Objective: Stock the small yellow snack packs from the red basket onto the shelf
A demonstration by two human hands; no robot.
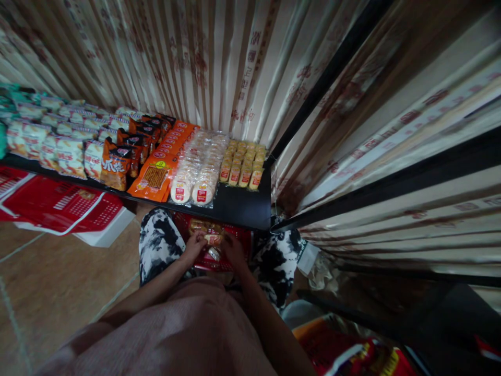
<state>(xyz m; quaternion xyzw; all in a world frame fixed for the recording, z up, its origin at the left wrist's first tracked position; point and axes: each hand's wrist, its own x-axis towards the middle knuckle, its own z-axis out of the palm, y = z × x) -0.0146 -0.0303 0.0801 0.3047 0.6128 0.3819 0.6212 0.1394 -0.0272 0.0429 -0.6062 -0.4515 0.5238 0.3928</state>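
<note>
My left hand (193,246) and my right hand (234,249) meet over a red box (242,241) of snack packets that rests between my knees in black-and-white trousers. Both hands are closed on a small yellow snack packet (213,240) held above the box. A second wrapped packet (214,254) lies just under my fingers. Right above the box is a black shelf (238,206) with rows of small yellow packets (242,164) at its right end, and round rice crackers in clear wrap (199,169) beside them.
Further left on the shelf lie orange flat packs (156,177), dark orange bags (117,164) and several white snack bags (58,149). Red printed cartons (58,206) lie on the tiled floor at left. Striped curtains hang behind and to the right. More red packaging (352,355) sits at lower right.
</note>
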